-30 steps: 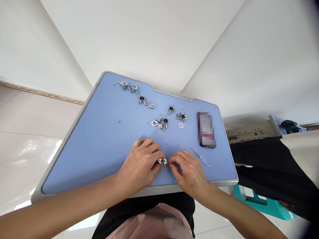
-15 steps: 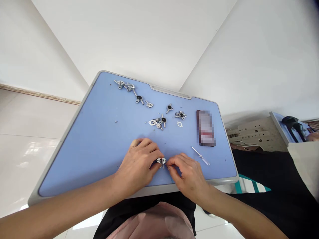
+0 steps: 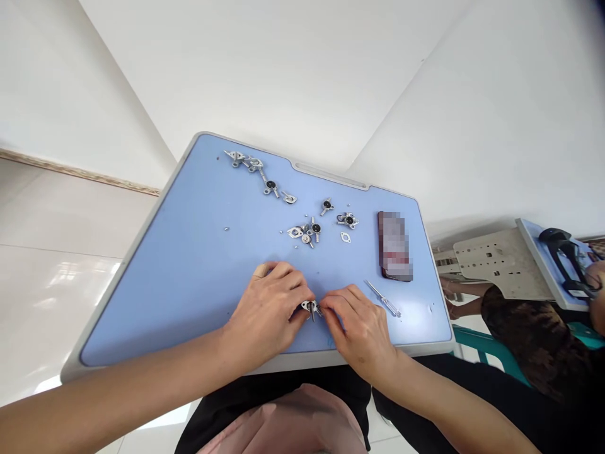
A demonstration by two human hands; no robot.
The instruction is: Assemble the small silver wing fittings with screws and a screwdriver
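Observation:
My left hand (image 3: 271, 302) is closed around one side of a small metal fitting (image 3: 311, 309) with an oval flange and a short pipe stub, close to the table's front edge. Thumb and forefinger of my right hand (image 3: 357, 318) are pinched together at the fitting's right side; whatever lies between them is too small to name. Beyond my hands lies a group of similar metal fittings (image 3: 316, 229) with black round centres and a loose flange plate (image 3: 295, 232). A clear-handled screwdriver (image 3: 384, 299) rests to the right of my right hand.
More fittings (image 3: 254, 164) sit at the far left of the blue table (image 3: 179, 277). A thin oval gasket (image 3: 345, 238) and several tiny screws are scattered mid-table. A phone with a blurred screen (image 3: 396, 246) lies at the right. A person's hand (image 3: 596, 277) shows at another desk.
My right fingertips have come closer to the fitting and now touch its right side. The view has shifted slightly, showing more of the person at right. The left hand keeps its hold.

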